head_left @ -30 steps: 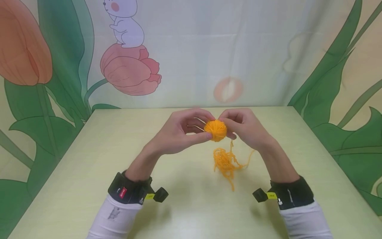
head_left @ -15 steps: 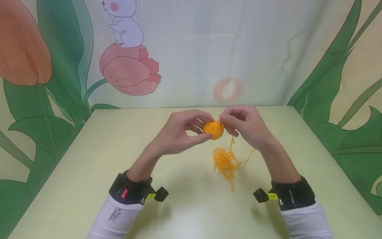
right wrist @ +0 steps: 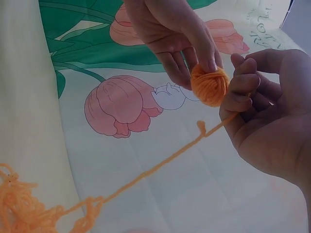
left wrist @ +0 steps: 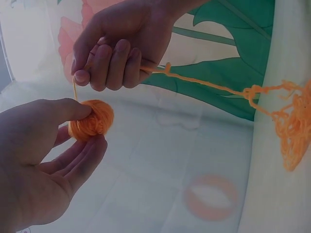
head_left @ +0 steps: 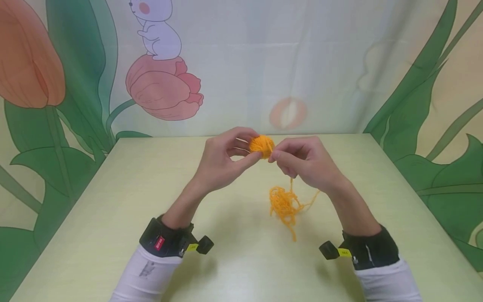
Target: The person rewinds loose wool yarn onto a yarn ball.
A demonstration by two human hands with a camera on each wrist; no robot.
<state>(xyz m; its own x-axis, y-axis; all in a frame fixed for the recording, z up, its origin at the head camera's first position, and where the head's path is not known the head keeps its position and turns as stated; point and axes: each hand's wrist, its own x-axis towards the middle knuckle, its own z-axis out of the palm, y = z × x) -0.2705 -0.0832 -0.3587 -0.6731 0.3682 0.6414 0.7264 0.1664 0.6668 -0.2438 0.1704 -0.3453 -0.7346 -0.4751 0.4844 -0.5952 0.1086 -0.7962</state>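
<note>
An orange ball of yarn [head_left: 261, 145] is held above the table by my left hand [head_left: 223, 161], the thumb on one side and the fingers on the other. Close at its right, my right hand [head_left: 307, 161] pinches the yarn strand between thumb and forefinger, the other fingers curled over it. In the left wrist view a short taut length [left wrist: 74, 88] runs from those fingertips to the ball [left wrist: 95, 119]. From the right hand's far side the strand [right wrist: 150, 171], with a small knot in it, slopes down to a loose tangle of yarn [head_left: 283, 203] on the table.
The pale table [head_left: 151, 176] reaches back to a hanging cloth [head_left: 241, 75] printed with tulips and a white animal. Each wrist wears a black band with a small camera, such as the left wrist camera [head_left: 205, 245].
My left hand has raised the yarn ball and shifted it slightly left. The right hand has brought the strand from above the ball round to its near right side. The tangle stays put.
</note>
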